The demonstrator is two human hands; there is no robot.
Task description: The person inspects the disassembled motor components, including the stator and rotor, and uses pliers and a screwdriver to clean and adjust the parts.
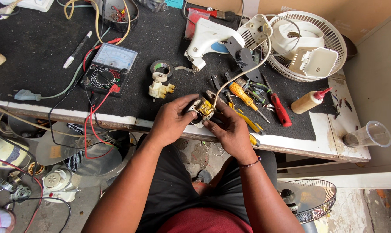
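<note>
Both of my hands hold a small white switch block with yellow and brass parts just above the near edge of the workbench. My left hand grips it from the left, and my right hand pinches it from the right and below. A cream cable runs from the block up toward the white fan parts at the back. A cream plastic rotary piece stands on the black mat just left of my left hand.
An analogue multimeter with red leads lies at the left. Screwdrivers, pliers and a tape roll lie on the mat. A fan grille with housing parts, a glue bottle and a plastic cup are at the right.
</note>
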